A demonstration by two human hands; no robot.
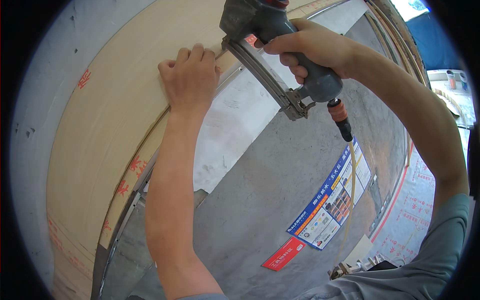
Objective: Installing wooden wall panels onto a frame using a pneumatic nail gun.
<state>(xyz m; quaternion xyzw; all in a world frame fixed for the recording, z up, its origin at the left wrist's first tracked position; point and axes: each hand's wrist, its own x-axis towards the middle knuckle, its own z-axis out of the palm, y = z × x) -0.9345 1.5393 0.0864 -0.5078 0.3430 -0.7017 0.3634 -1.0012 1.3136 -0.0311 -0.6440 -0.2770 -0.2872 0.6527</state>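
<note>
My right hand (317, 47) is wrapped round the grip of a dark grey air nail gun (322, 80). Its long metal magazine slants from the upper left down to the middle of the view, and the nose meets the edge of the boards near my left hand. My left hand (191, 75) has its fingers bent over a narrow wood strip (131, 177) that runs along the large pale plywood board (100, 130); its fingertips are partly hidden. From the gun's handle an orange-and-black coupling (340, 117) leads into a thin yellowish air hose (352, 195).
A grey wall (250, 195) carries a blue-and-white poster (332, 200) and a red sign (284, 254). A whitish panel (235, 115) lies beside the strip. Long boards (400, 45) lean at the upper right. Printed white sheeting (407, 210) covers the floor. The hose hangs downward.
</note>
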